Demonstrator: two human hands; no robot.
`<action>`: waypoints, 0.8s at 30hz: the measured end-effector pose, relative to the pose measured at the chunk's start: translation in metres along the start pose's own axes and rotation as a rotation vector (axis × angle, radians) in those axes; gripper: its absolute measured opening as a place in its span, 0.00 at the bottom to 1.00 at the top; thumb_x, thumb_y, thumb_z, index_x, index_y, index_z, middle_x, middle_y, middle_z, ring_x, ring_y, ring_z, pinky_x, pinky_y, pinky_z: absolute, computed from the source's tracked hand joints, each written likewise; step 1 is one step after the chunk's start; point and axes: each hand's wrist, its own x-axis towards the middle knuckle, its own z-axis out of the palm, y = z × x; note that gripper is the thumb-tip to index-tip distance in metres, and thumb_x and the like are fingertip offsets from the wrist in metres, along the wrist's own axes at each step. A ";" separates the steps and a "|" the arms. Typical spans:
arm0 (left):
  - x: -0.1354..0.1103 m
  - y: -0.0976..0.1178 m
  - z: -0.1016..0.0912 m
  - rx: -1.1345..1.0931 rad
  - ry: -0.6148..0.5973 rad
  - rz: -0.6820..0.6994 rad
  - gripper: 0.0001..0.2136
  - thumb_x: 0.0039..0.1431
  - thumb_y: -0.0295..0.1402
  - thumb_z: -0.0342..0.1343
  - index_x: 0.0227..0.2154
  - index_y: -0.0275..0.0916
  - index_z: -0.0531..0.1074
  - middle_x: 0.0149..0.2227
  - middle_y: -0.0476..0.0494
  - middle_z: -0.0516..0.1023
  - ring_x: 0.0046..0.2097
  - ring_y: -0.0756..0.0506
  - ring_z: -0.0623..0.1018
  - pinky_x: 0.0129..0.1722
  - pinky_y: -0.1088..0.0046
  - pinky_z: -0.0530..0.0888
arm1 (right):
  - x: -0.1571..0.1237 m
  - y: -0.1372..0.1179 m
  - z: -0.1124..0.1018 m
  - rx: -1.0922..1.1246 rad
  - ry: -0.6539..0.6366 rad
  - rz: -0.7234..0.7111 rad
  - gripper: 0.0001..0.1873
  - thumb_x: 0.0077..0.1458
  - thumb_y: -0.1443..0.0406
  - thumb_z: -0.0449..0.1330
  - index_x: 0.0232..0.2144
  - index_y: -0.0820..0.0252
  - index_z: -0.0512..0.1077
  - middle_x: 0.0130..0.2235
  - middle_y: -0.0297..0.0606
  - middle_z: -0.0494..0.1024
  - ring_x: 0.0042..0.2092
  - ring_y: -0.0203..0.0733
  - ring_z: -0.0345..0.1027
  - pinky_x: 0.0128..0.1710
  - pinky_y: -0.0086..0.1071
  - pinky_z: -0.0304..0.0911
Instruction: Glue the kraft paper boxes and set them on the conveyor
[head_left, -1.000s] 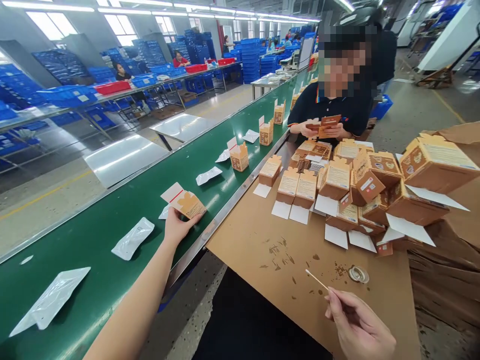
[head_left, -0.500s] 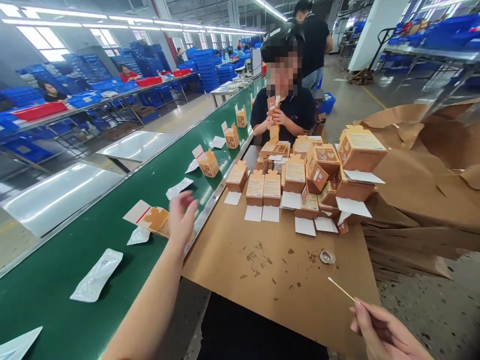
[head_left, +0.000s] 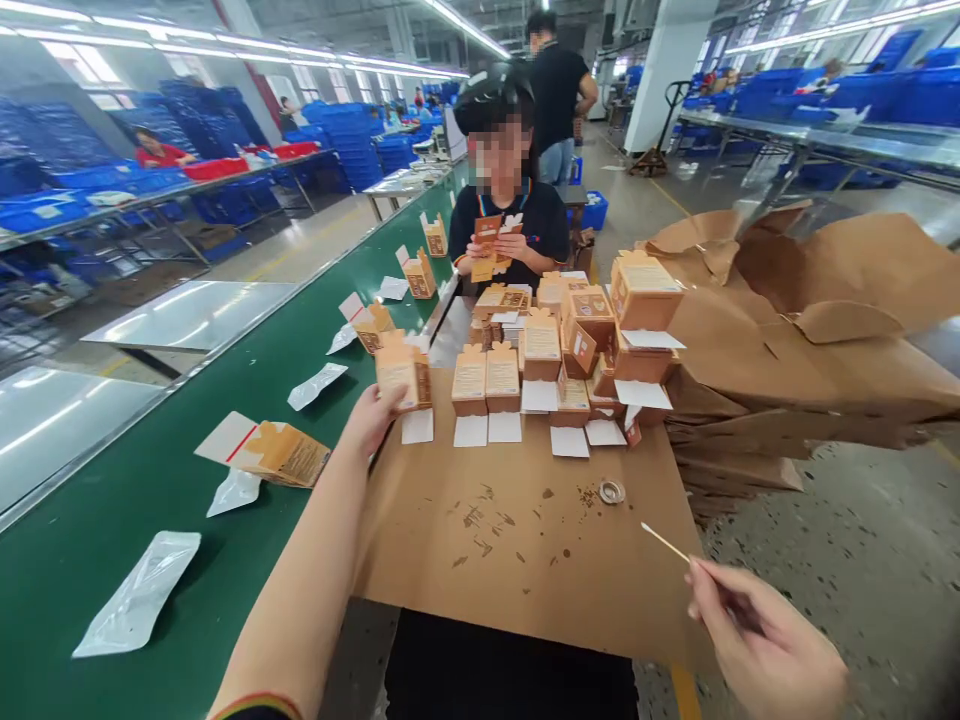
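At the left edge of the brown board [head_left: 450,545], my left hand [head_left: 371,412] grips a small brown printed carton [head_left: 401,370] by its near left side. A white flap [head_left: 418,427] hangs out at the carton's foot. Between thumb and fingers, my right hand [head_left: 757,625] pinches a cotton swab [head_left: 664,541], its white tip pointing up and left over the board. Beyond that tip sits a small round clear dish [head_left: 611,492]. Dark specks and wet-looking marks dot the cardboard beside it. More cartons [head_left: 486,378] with white flaps stand stacked along the far side.
A green conveyor belt [head_left: 247,540] on the left carries open cartons [head_left: 289,455] and white pouches [head_left: 142,590]. Opposite, a person [head_left: 510,215] handles a carton. Brown paper [head_left: 817,370] is heaped at right; a pallet jack [head_left: 660,135] stands farther back.
My left hand has come from over the belt to the nearest left carton and taken hold, shifting it slightly left. My right hand still holds the swab. The view has turned a little right.
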 end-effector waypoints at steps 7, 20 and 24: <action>-0.121 -0.061 -0.034 -0.235 -0.118 0.004 0.42 0.40 0.58 0.85 0.56 0.40 0.87 0.63 0.26 0.90 0.68 0.17 0.86 0.66 0.39 0.87 | 0.046 0.018 0.045 -0.187 -0.210 -0.229 0.20 0.78 0.54 0.63 0.34 0.51 0.87 0.31 0.37 0.89 0.27 0.41 0.80 0.31 0.32 0.78; -0.133 -0.073 0.053 -0.230 -0.348 -0.088 0.41 0.41 0.52 0.89 0.56 0.42 0.80 0.59 0.30 0.92 0.61 0.24 0.91 0.62 0.44 0.88 | 0.008 -0.017 0.070 0.056 -0.242 -0.173 0.13 0.76 0.58 0.68 0.36 0.51 0.88 0.29 0.36 0.86 0.25 0.40 0.76 0.29 0.33 0.78; -0.133 -0.075 0.055 -0.228 -0.335 -0.092 0.39 0.41 0.50 0.90 0.54 0.43 0.79 0.57 0.32 0.92 0.60 0.26 0.91 0.62 0.45 0.88 | -0.031 -0.040 0.115 0.234 -0.422 -0.203 0.13 0.76 0.67 0.65 0.37 0.53 0.86 0.30 0.34 0.85 0.27 0.37 0.77 0.30 0.29 0.77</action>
